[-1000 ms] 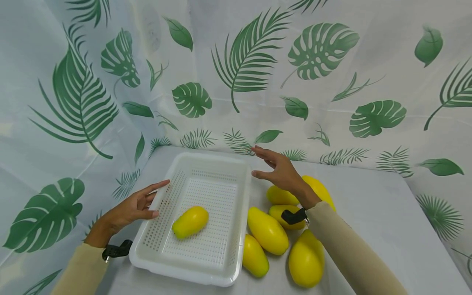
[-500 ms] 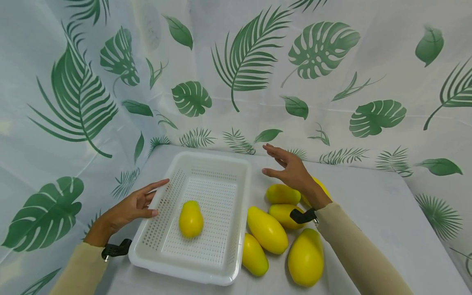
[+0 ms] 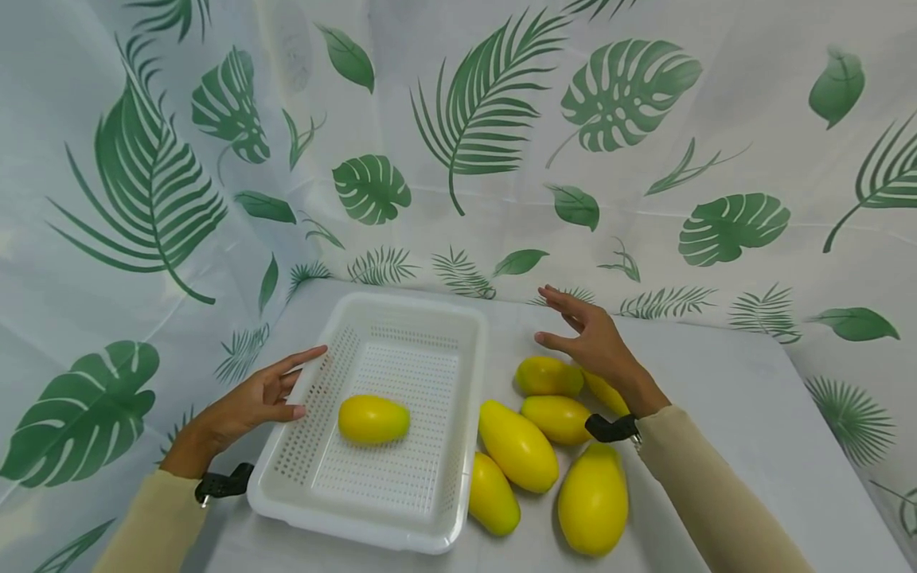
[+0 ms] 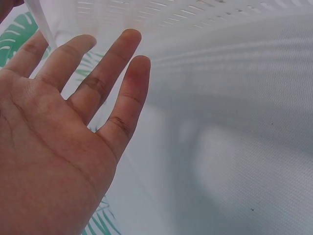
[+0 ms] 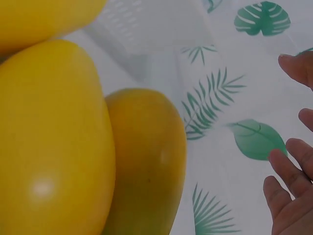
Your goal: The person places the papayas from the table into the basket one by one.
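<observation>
Yellow fruit [image 3: 373,419] crosswise in a white basket [image 3: 419,304], left hand [image 3: 247,403] at its left edge, fingers extended, right hand [image 3: 595,338] raised near loose fruits [image 3: 519,447], thumb and fingers wide apart

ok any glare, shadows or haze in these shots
Head view: mostly even light, a faint sheen on the yellow fruit at front right; left wrist view: a broad soft shadow across the white cloth; right wrist view: a bright glare spot on the big near fruit, the white basket behind looking hazy.
</observation>
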The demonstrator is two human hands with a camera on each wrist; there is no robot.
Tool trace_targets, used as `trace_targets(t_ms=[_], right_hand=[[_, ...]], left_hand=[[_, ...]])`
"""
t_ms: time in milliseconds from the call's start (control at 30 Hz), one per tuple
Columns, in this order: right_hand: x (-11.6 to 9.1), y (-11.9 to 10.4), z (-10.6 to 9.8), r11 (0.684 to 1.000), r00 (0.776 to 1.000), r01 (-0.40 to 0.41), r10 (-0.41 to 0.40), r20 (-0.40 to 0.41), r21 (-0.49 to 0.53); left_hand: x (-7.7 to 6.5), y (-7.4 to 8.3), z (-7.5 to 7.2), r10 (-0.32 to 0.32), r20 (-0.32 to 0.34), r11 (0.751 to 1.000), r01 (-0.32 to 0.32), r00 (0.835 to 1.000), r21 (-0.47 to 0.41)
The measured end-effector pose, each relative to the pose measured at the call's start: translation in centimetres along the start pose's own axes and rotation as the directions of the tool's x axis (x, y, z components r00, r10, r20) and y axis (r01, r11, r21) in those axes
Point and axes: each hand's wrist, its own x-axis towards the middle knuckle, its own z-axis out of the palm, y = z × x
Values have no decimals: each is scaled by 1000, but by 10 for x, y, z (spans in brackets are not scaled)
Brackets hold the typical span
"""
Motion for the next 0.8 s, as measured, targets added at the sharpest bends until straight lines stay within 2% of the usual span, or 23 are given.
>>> trace_targets(t_ms=[333,533,800], right_hand=[[-13,10,-17,999,998,-31,30,-55,-18],[-19,15,-24,994,995,-81,76,-70,-70],[-26,24,-32,986,995,-76,65,-81,-149]], left_hand=[[-1,0,0,-8,-5,1000,8,1000,-15],[-1,0,0,-16,-15,1000,16,1000,-12],[-1,0,1,-19,-18,1000,19,1000,-6]])
